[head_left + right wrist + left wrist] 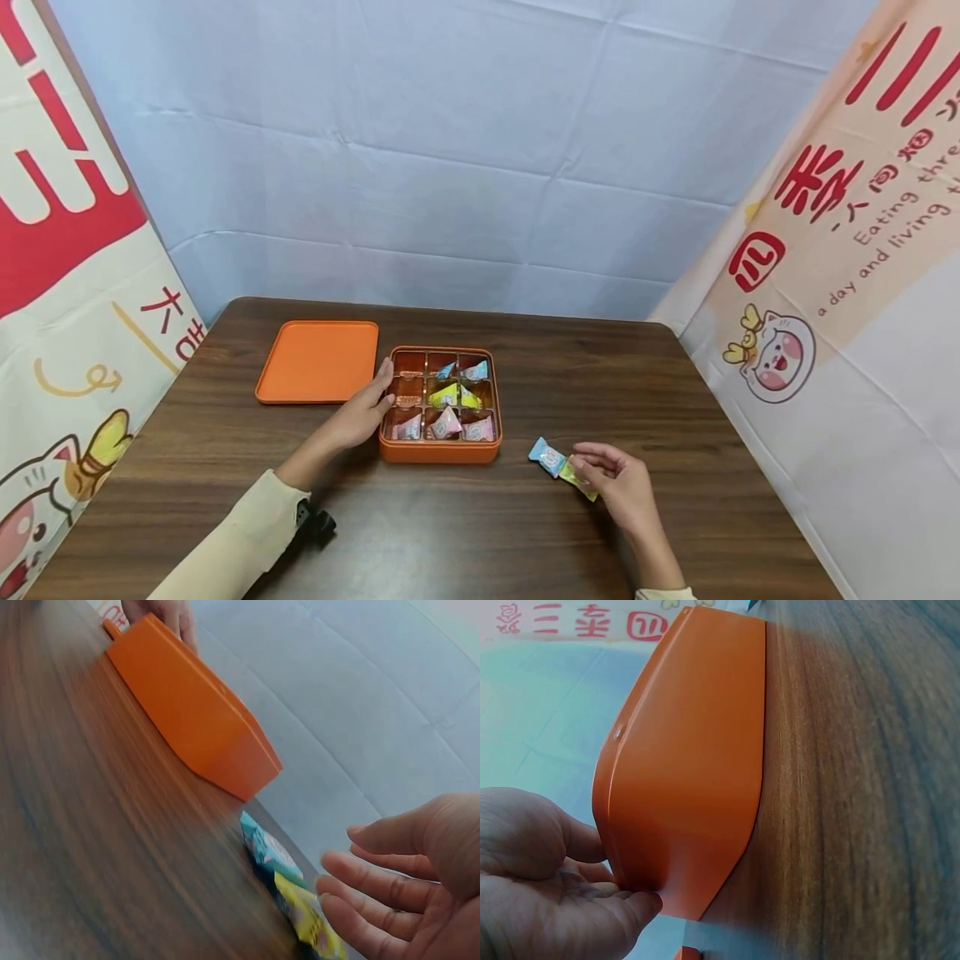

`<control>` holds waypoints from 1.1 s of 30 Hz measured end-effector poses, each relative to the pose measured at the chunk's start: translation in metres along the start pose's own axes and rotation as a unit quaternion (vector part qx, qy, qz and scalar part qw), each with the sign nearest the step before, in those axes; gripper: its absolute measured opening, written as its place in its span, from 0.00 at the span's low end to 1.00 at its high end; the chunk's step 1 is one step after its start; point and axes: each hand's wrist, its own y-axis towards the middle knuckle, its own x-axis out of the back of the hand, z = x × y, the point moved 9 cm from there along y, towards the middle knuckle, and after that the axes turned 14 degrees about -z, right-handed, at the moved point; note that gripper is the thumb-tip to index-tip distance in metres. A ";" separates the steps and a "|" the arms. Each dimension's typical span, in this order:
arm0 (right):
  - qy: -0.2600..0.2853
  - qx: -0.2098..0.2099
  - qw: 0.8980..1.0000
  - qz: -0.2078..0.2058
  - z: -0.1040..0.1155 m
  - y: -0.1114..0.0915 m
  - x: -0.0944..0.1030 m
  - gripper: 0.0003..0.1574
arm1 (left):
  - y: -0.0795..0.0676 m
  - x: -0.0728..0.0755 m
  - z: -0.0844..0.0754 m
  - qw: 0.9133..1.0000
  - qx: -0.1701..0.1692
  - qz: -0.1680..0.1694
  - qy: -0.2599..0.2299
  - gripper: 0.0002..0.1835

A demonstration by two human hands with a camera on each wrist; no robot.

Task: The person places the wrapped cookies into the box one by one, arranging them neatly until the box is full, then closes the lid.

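Nearest, the left forearm's pale sleeve (232, 537) and a black wrist camera (318, 525) cover part of the near-left bench (615, 375). The right hand (613, 485) is relaxed, fingers loosely bent and gripping nothing, over a yellow candy (574, 478) on the near-right part. A blue candy (550, 458) touches that one's far-left end, lying between it and the box.

The orange box (438, 452) sits mid-bench, holding pink, yellow and blue wrapped candies in its compartments. The left hand (362, 417) grips its left wall, thumb at the rim, filling the narrow gap towards the orange lid (318, 360), which lies flat by the far-left corner. Bench top stretches from the box's right wall to the right edge; only a narrow strip separates box and far edge, where a pale blue cloth (450, 167) rises. Printed cloths (840, 400) flank both sides.
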 end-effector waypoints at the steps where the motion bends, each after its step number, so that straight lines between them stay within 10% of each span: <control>1: -0.002 -0.001 1.000 -0.005 -0.001 0.000 0.001 0.17 | 0.000 0.000 0.000 1.000 0.001 0.000 -0.001 0.34; 33: -0.181 0.059 0.981 -0.040 -0.014 0.007 0.011 0.15 | -0.002 0.002 -0.003 1.000 -0.004 0.001 -0.002 0.34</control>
